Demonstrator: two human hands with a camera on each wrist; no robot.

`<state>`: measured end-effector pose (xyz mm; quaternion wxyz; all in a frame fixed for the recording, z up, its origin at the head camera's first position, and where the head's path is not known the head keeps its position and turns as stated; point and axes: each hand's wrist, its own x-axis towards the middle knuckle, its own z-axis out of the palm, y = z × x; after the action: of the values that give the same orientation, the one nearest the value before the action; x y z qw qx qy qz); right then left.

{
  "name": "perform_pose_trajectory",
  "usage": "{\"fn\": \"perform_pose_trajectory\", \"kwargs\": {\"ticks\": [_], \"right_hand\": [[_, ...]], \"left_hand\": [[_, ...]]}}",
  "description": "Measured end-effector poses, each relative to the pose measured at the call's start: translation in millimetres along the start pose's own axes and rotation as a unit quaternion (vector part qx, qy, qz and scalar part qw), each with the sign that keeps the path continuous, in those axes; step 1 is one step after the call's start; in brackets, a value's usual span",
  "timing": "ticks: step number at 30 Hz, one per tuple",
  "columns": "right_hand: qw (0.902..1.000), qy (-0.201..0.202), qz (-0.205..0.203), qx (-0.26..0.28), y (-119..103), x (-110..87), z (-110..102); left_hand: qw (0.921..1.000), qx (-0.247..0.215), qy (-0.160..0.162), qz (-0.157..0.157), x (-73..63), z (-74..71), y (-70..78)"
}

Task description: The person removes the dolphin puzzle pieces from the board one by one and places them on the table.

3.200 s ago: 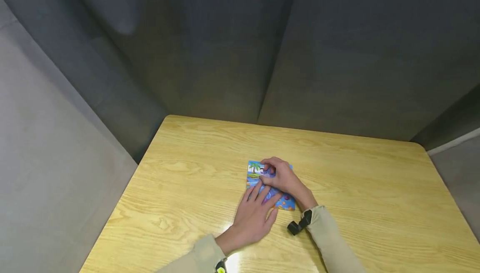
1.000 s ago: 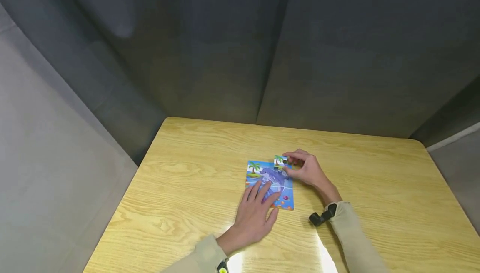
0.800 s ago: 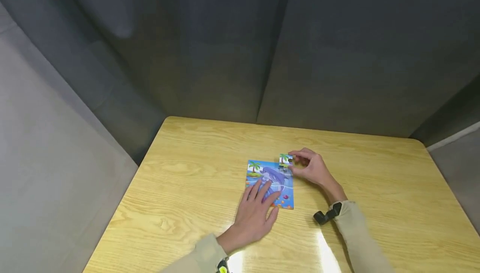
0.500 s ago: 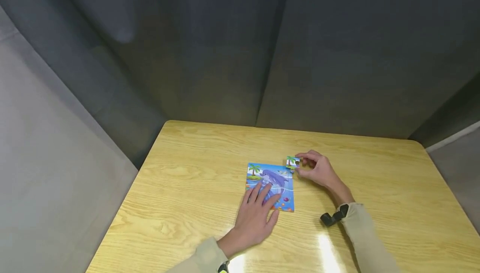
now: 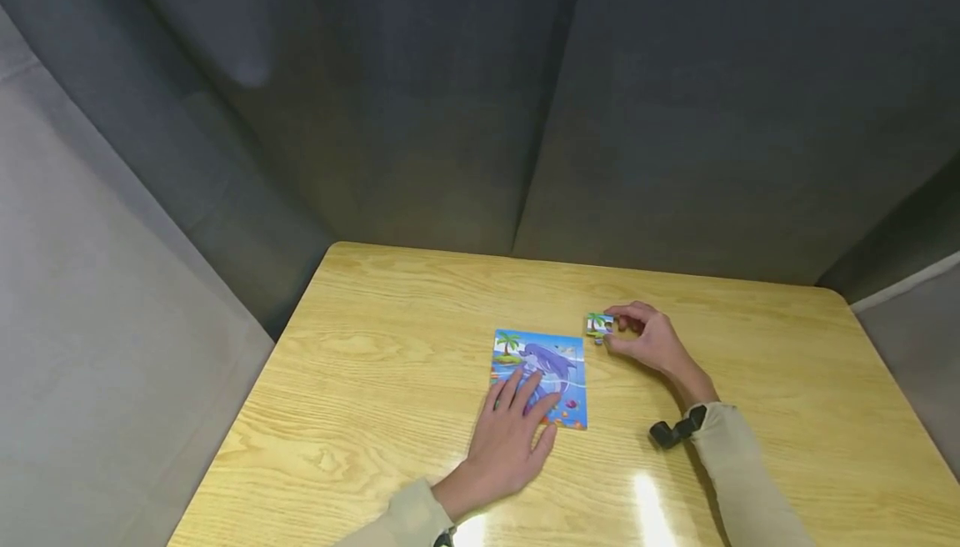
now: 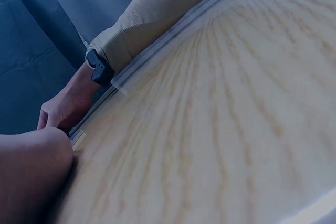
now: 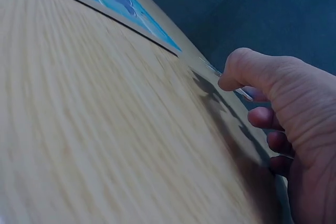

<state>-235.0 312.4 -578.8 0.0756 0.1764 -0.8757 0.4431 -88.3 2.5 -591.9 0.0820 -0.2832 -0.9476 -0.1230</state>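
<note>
A square puzzle [image 5: 566, 355] with a purple dolphin, blue sea and a palm tree lies flat on the table. My left hand [image 5: 502, 443] rests on its lower left part with fingers straight and spread, covering some of the picture. Just right of the puzzle's top right corner, my right hand [image 5: 652, 343] pinches a small jigsaw piece [image 5: 598, 325] between thumb and finger. That piece shows a palm tree and has a tab at its bottom edge. In the right wrist view the jigsaw piece [image 7: 243, 94] appears nearly edge-on, above a shadow on the wood.
The light wood table [image 5: 375, 380] has rounded far corners. Dark cloth [image 5: 420, 113] stands behind it, with a grey panel [image 5: 112, 280] at the left. A black wrist camera [image 5: 677, 428] sits on the right cuff.
My right hand came off the top of the puzzle with the jigsaw piece and moved right, beyond the puzzle's corner. The left hand stayed on the puzzle.
</note>
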Motion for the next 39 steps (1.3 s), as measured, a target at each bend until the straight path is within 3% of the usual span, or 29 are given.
{"fn": "perform_pose_trajectory", "kwargs": {"ticks": [4, 10, 39], "right_hand": [[0.9998, 0.001, 0.021, -0.003, 5.4, -0.3, -2.0], [0.9974, -0.032, 0.044, -0.047, 9.4, 1.0, -3.1], [0.9952, -0.04, 0.052, -0.072, 7.7, 2.8, -7.4]], "left_hand": [[1.0, -0.001, -0.005, -0.002, 0.6, 0.6, -0.1], [1.0, -0.008, -0.004, -0.002, 0.3, -0.3, 0.4], [1.0, -0.007, 0.002, 0.002, 1.7, -0.9, 0.8]]}}
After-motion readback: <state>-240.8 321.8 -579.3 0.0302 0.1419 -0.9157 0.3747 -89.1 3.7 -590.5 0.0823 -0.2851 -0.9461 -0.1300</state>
